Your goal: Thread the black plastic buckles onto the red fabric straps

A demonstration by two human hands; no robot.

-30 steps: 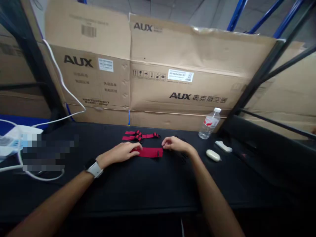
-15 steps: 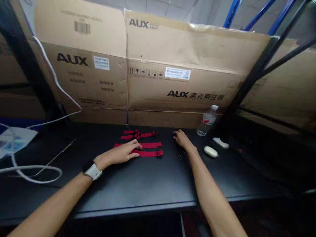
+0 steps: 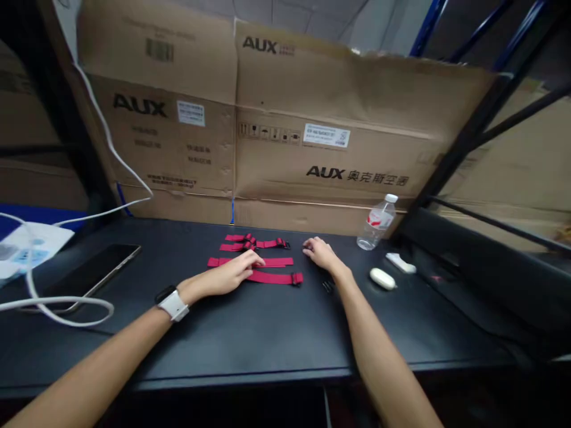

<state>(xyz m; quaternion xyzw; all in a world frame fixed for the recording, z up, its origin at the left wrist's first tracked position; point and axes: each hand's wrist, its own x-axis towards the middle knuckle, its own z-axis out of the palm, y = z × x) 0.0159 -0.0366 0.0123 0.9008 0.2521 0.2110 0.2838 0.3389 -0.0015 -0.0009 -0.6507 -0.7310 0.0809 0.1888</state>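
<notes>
Several red straps [image 3: 267, 244] on the worktop [image 3: 250, 339] at left hand's [image 3: 229, 276] one o'clock, already buckled — under those loosely spread fingers, one buckled strap [image 3: 274, 277], one bare-ended strap [image 3: 279, 262], apparently unfinished. Right hand [image 3: 322, 254] curled, grip impossible to tell — small black pieces [image 3: 328, 287] at its six.

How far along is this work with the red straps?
Perhaps partway. The far straps already carry black buckles, as does the near strap. The left hand rests over it and the middle strap, which shows no buckle and seems left to do. Small black parts lie by the right forearm.
</notes>
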